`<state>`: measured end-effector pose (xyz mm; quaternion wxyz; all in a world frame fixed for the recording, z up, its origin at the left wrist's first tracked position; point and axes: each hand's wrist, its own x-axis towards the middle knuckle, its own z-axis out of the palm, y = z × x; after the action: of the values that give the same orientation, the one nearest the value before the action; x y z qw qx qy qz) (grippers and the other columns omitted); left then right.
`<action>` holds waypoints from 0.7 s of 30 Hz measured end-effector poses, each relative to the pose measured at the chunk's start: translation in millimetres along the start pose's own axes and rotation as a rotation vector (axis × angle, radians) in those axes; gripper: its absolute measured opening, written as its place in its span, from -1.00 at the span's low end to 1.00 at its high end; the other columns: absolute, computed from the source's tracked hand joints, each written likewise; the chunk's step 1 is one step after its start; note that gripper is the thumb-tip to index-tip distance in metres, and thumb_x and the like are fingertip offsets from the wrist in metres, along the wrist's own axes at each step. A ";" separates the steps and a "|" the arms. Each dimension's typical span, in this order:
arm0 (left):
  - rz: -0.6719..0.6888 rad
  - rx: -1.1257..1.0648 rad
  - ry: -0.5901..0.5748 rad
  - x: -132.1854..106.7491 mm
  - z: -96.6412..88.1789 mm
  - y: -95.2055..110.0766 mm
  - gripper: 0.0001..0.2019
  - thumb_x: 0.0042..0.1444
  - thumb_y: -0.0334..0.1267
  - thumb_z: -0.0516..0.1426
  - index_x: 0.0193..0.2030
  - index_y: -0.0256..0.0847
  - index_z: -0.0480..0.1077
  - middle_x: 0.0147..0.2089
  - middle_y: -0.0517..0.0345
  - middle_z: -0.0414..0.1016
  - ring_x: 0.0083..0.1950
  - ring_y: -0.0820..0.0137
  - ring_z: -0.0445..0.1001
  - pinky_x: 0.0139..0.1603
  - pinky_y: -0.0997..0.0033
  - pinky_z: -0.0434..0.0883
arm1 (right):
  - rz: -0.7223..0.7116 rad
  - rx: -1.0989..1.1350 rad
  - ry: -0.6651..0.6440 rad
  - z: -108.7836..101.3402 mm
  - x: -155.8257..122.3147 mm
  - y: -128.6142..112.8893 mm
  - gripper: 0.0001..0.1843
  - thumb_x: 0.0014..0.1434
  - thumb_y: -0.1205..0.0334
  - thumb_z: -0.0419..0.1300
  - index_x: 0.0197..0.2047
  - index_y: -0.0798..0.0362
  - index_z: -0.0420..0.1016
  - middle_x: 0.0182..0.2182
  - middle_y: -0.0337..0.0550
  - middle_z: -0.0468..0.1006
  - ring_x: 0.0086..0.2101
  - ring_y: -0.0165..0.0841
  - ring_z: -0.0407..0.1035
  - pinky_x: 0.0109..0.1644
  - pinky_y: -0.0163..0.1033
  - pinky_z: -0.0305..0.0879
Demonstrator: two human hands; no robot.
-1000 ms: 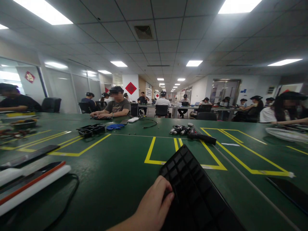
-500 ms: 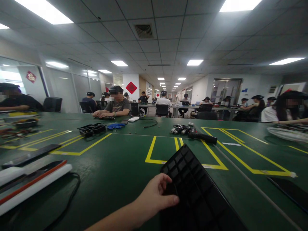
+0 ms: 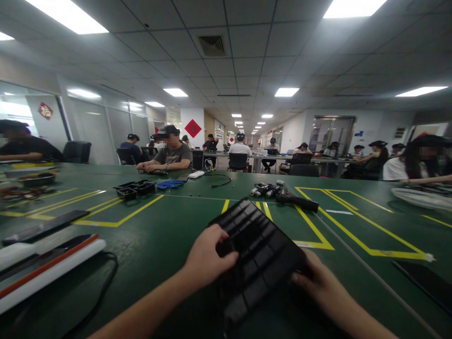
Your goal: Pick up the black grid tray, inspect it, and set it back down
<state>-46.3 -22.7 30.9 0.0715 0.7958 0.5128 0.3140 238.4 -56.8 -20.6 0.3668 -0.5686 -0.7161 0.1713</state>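
A black tray divided into a grid of small compartments [image 3: 256, 245] is held tilted above the green table [image 3: 151, 245]. My left hand [image 3: 210, 252] grips its left edge, thumb over the near face and fingers curled behind. On the opposite side my right hand [image 3: 312, 278] clasps the right edge, its thumb on the face and the other fingers mostly hidden. The tray is slightly blurred, and I make out nothing in its compartments. Beyond it, yellow tape lines [image 3: 310, 228] mark a rectangle on the tabletop.
At centre back lie a pile of small metal-and-black parts [image 3: 266, 189] and a black handle-like tool [image 3: 300, 202]. Black open boxes [image 3: 136, 189] and blue gloves [image 3: 170, 185] are further left. A white-and-orange device [image 3: 52, 268] with a cable is at near left, a dark phone-like slab [image 3: 423, 282] at right. People sit around.
My right hand has come into view and taken hold of the tray's right edge. The tray has moved left and turned, with my left hand still on it.
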 end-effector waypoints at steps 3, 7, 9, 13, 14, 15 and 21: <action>-0.305 0.248 0.125 21.9 -33.1 -51.7 -0.68 -0.07 -0.05 0.07 -0.28 -0.27 0.37 -0.22 -0.02 0.42 -0.17 0.22 0.40 -0.17 0.32 0.30 | 0.163 -0.117 0.062 -24.2 12.4 28.4 -0.42 0.02 0.04 0.01 0.09 0.13 0.22 0.04 0.06 0.32 0.05 -0.12 0.16 0.17 0.05 0.06; -0.710 0.444 0.056 30.5 -71.0 -116.2 -0.50 -0.02 0.08 -0.03 -0.33 -0.38 0.43 -0.16 -0.29 0.44 -0.11 -0.01 0.42 -0.20 0.19 0.33 | 0.325 -0.363 0.148 -43.4 23.9 63.3 -0.36 0.01 0.04 -0.02 0.11 0.25 0.20 0.05 0.12 0.32 0.05 -0.05 0.13 0.16 0.01 0.05; -0.828 0.449 0.018 27.6 -80.2 -136.3 -0.48 -0.02 0.09 -0.04 -0.33 -0.42 0.44 -0.13 -0.36 0.44 -0.10 -0.07 0.41 -0.24 0.15 0.34 | 0.367 -0.454 0.129 -43.3 24.5 70.9 -0.36 0.03 0.06 -0.05 0.12 0.27 0.18 0.06 0.13 0.31 0.07 -0.03 0.11 0.18 0.00 0.02; -0.840 0.463 0.088 22.6 -83.1 -150.7 -0.48 -0.09 0.03 0.07 -0.27 -0.52 0.43 -0.12 -0.44 0.41 -0.11 -0.16 0.39 -0.28 0.08 0.35 | 0.352 -0.568 0.061 -36.8 21.7 72.5 -0.40 0.10 0.09 -0.12 0.13 0.29 0.17 0.06 0.11 0.31 0.07 -0.02 0.11 0.19 0.00 -0.01; -0.796 0.474 0.126 22.8 -81.8 -149.7 -0.47 -0.07 0.00 0.06 -0.25 -0.58 0.42 -0.14 -0.49 0.40 -0.12 -0.19 0.39 -0.27 0.04 0.35 | 0.350 -0.575 0.057 -35.8 21.1 72.9 -0.41 0.10 0.09 -0.13 0.12 0.27 0.18 0.05 0.10 0.32 0.07 -0.03 0.12 0.18 0.00 0.01; -0.741 0.484 0.163 23.7 -79.4 -147.1 -0.48 -0.02 -0.05 0.03 -0.21 -0.62 0.41 -0.14 -0.52 0.38 -0.10 -0.20 0.37 -0.23 0.01 0.34 | 0.347 -0.577 0.059 -35.1 20.8 73.9 -0.42 0.11 0.08 -0.13 0.12 0.26 0.18 0.04 0.09 0.33 0.06 -0.03 0.13 0.17 0.00 0.03; -0.294 0.405 0.162 25.3 -35.4 -100.3 -0.54 0.06 -0.55 -0.21 0.01 -0.34 0.34 0.02 -0.09 0.33 0.08 0.31 0.31 0.13 0.35 0.20 | 0.308 -0.585 0.100 -34.7 21.3 86.6 -0.42 0.09 0.03 -0.11 0.09 0.20 0.24 0.02 0.07 0.37 0.03 -0.04 0.18 0.12 0.04 0.10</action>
<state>-137.0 38.3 26.0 -0.0857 0.6832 0.6792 0.2540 321.2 -17.2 -47.7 0.1924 -0.7590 -0.6219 -0.0160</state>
